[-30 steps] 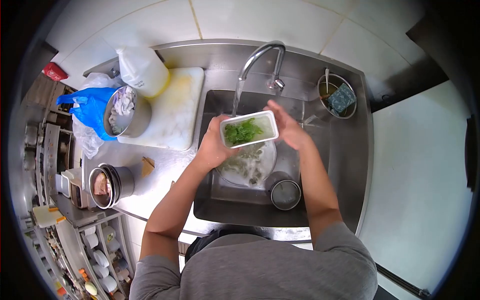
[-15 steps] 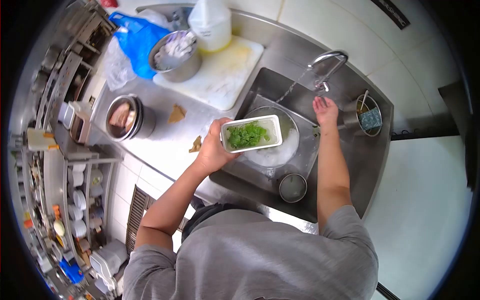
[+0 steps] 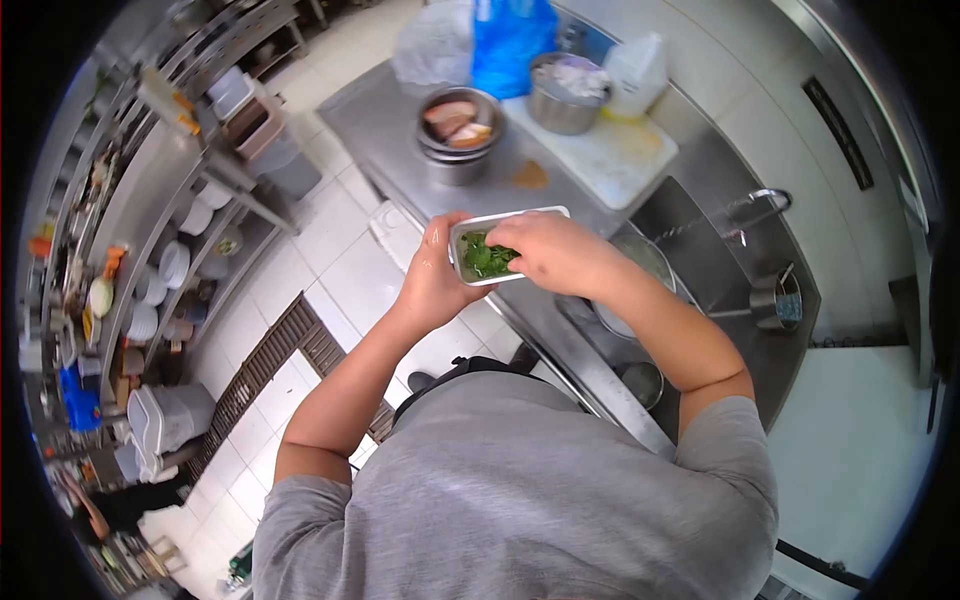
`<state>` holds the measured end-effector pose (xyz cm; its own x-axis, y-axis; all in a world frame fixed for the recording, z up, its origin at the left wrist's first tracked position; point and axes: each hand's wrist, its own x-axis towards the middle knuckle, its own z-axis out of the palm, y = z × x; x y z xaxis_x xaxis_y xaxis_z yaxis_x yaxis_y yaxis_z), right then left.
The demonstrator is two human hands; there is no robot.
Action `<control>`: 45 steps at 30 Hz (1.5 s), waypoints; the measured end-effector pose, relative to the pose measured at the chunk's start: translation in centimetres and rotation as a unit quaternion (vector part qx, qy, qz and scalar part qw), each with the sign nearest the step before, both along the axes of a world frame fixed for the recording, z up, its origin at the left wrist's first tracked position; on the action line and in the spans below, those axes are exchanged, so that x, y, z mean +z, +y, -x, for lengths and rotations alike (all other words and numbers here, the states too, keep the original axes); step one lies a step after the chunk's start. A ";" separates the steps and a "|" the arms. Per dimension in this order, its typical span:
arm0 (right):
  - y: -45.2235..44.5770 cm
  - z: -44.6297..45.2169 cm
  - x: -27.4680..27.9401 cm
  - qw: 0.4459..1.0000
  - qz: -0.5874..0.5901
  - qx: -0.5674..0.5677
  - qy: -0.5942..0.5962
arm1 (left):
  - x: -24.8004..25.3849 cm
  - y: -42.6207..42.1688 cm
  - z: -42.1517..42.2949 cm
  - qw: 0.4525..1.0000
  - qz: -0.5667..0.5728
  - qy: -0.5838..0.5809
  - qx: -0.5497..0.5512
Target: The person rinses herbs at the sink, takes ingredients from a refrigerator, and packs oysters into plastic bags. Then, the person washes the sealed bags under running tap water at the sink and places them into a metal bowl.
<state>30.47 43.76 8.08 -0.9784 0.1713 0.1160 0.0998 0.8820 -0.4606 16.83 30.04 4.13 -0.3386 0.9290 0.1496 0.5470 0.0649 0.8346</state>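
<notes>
My left hand (image 3: 434, 275) is wrapped round the left end of a white rectangular plastic tub (image 3: 510, 215), held up in front of my body. Chopped leafy greens (image 3: 484, 262) lie in the tub. My right hand (image 3: 560, 252) reaches over the tub's right side, its fingers bent down inside and closed against the greens. The fingertips are partly hidden, so how much they grip does not show. To the right, water runs from the curved faucet (image 3: 770, 195) into the steel sink (image 3: 690, 200). A large bowl (image 3: 650, 258) in the sink is partly behind my right forearm.
Stacked steel pots (image 3: 458, 165) with meat pieces stand on the counter. Behind them are a blue bag (image 3: 512, 45), a pot with cloths (image 3: 565, 105), a white board (image 3: 625, 165) and a jug (image 3: 636, 75). A small bowl (image 3: 641, 384) sits in the sink. Dish shelves are left.
My right hand has left the faucet area and entered the tub, onto the greens. My view and body have turned left, bringing the tub away from above the sink.
</notes>
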 end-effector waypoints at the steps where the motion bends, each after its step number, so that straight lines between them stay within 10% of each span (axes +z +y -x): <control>1: -1.7 2.4 0.7 0.997 -0.010 0.007 -0.070 | 0.4 -2.2 1.6 1.000 0.007 0.008 0.021; 10: -15.2 20.4 5.7 0.976 0.027 0.215 -0.008 | 1.9 -22.2 12.8 0.970 0.008 0.007 0.245; 19: -30.1 35.7 2.0 0.890 -0.227 0.390 -0.063 | 1.3 -35.7 19.1 0.888 -0.014 -0.018 0.460; 25: -37.1 45.9 3.8 0.878 -0.042 0.477 -0.016 | -0.4 -42.2 25.2 0.828 -0.018 -0.023 0.560; 35: -56.4 61.9 5.2 0.701 0.003 0.713 -0.016 | -1.5 -54.4 33.5 0.671 -0.034 -0.028 0.740; 45: -82.9 67.5 -0.5 0.601 -0.237 0.762 -0.039 | -2.0 -76.8 37.5 0.580 -0.049 -0.036 0.812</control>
<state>-37.07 -39.09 7.58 0.0380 -0.9652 -0.2587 -0.9858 0.0061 -0.1677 -20.64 -46.81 2.14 -0.7636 -0.6368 0.1065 -0.2058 0.3964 0.8947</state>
